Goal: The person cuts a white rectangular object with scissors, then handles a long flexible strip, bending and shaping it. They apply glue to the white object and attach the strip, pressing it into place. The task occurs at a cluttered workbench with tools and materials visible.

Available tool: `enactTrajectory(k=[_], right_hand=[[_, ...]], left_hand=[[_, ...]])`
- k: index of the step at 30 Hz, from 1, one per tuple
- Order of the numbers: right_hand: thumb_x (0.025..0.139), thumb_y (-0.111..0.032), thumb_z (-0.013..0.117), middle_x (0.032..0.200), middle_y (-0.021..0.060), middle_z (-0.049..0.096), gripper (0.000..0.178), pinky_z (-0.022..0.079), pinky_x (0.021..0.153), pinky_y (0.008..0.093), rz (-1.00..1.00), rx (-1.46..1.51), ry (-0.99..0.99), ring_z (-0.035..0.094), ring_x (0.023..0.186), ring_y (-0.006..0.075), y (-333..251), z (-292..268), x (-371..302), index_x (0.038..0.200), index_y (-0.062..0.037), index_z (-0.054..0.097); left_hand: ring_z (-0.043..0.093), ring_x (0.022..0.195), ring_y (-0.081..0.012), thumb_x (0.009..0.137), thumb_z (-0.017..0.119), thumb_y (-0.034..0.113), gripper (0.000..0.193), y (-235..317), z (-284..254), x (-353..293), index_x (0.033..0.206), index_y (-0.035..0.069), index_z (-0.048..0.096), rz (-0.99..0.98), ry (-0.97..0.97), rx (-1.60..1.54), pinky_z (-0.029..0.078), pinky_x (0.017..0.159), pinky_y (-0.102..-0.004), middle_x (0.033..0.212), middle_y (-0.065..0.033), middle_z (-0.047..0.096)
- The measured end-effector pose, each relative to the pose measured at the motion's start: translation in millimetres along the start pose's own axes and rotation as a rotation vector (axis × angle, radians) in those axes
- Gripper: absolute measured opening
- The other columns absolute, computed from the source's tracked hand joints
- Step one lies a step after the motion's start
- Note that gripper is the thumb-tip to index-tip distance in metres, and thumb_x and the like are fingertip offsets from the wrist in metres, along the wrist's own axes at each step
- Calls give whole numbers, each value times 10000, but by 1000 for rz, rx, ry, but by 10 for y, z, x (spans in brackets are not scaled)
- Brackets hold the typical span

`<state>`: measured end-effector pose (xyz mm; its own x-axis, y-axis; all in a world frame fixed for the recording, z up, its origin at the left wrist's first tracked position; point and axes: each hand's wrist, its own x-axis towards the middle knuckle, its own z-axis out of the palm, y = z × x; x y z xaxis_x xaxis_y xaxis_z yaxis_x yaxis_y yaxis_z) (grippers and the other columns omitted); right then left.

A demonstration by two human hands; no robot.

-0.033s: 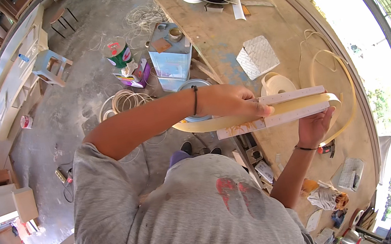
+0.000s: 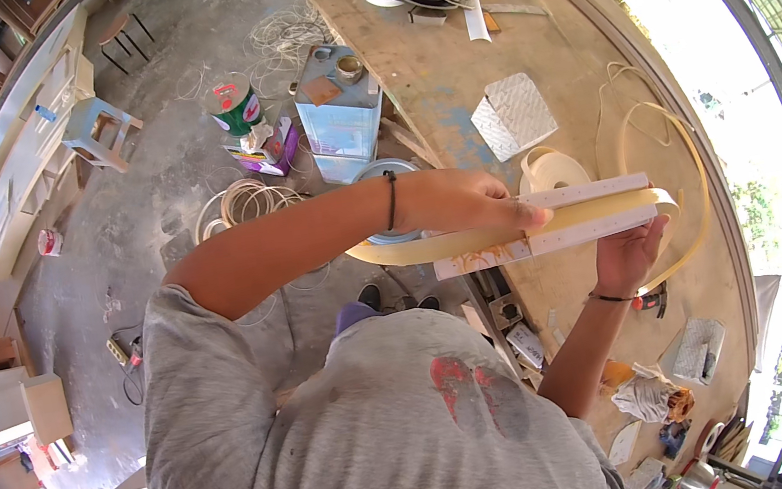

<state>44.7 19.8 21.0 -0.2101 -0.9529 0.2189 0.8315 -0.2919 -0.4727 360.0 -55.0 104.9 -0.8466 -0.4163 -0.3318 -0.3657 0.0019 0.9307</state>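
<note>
A narrow white panel with rows of small dots is held up level over the workbench's near edge. Brown glue-like smears show on its left end. Along its length lies a pale yellow edging strip, which droops off the left end and bends round the right end. My left hand grips panel and strip from the far side, thumb pressed on the strip; its other fingers are mostly hidden. From below, my right hand holds the panel's right end, fingertips up at the strip's bend.
The wooden workbench carries a roll of edging, a foil-like block, loose yellow strip and a crumpled cloth. Left of it stand a tall blue-white tin and a green can. Coiled strips lie on the floor.
My left thumb has shifted very slightly to the right along the strip. Both hands keep hold, and the panel stays about where it was.
</note>
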Motion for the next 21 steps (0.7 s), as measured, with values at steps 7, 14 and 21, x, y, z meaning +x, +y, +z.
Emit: enactTrajectory(k=[7, 14, 21], right_hand=[[984, -334, 516, 1324, 81, 547, 428, 376, 1081, 471, -31, -11, -86, 468, 1275, 253, -64, -174, 67, 1331, -83, 505], [992, -307, 506, 1346, 89, 529, 376, 367, 1091, 467, -46, -16, -66, 455, 1286, 243, -106, -169, 68, 1293, -83, 532], [999, -291, 488, 1311, 82, 551, 334, 357, 1101, 465, -174, -175, -102, 485, 1254, 228, -288, -47, 38, 1239, -68, 554]], left_hand=[[659, 926, -268, 793, 525, 763, 891, 46, 105, 45, 1116, -61, 622, 120, 58, 112, 505, 779, -323, 985, -214, 667], [661, 816, -235, 817, 618, 647, 768, 49, 131, 66, 1090, -69, 574, 161, 80, 144, 501, 715, -327, 871, -166, 670], [653, 747, -245, 854, 620, 586, 653, -23, 206, -36, 1030, -39, 559, 272, 82, 176, 481, 643, -346, 805, -159, 654]])
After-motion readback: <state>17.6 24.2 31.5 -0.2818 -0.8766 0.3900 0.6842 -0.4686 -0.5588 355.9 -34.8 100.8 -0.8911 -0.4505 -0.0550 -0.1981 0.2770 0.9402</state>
